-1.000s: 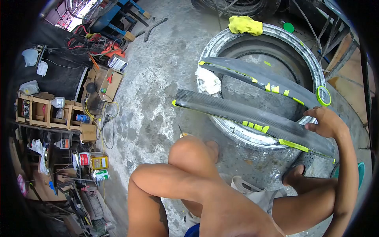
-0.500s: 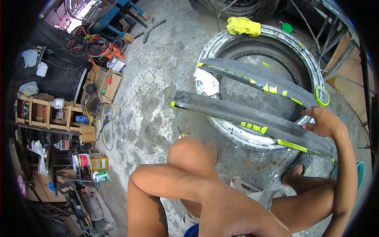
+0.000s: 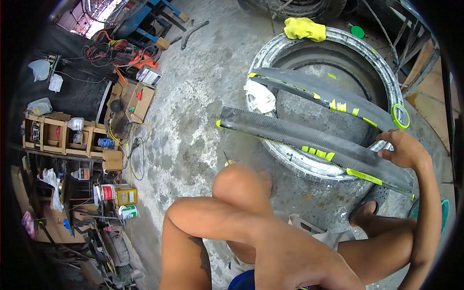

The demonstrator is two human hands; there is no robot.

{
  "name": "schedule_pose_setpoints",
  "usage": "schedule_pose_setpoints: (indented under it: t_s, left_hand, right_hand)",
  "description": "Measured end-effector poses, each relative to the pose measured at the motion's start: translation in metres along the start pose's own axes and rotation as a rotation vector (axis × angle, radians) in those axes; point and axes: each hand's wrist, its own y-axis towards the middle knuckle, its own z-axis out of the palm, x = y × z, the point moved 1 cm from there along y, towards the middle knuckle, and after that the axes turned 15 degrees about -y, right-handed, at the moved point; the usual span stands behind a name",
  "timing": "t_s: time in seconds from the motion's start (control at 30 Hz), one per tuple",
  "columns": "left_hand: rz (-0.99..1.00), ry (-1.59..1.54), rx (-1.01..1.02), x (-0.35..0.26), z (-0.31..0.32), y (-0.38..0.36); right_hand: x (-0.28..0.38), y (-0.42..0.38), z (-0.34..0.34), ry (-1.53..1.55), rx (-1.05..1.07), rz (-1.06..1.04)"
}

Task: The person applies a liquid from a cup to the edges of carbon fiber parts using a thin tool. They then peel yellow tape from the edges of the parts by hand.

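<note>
My right hand (image 3: 407, 149) is over the right end of the near dark strip (image 3: 309, 140), which has a carbon-weave look. Its fingers are bent, with a gap between them and the thumb; the thumb is at the strip's upper edge, though firm contact cannot be made out. Yellow-green tape pieces (image 3: 317, 153) line the strip's lower edge. A second dark strip (image 3: 295, 82), also taped, lies farther off. Both rest across a grey-smeared tire (image 3: 285, 42). A tape roll (image 3: 400, 116) sits by the far strip's right end. My left hand is out of sight.
A yellow cloth (image 3: 305, 29) and a white crumpled cloth (image 3: 260, 96) lie on the tire. At left stand a wooden rack (image 3: 63, 136), paint cans (image 3: 126, 195), a cardboard box (image 3: 141, 102) and tangled cables. My bent legs are close in front, on the concrete floor (image 3: 193, 116).
The whole view has shifted a little, so things appear slightly farther right. My right hand stays at nearly the same spot by the near strip.
</note>
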Motion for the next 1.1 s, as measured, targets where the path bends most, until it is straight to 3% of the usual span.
schedule_pose_setpoints:
  t_s: [1.1]
  left_hand:
    - [-0.004, 0.018, 0.023, -0.001, 0.002, -0.002]
  right_hand:
    - [-0.001, -0.005, -0.002, -0.014, 0.008, 0.007]
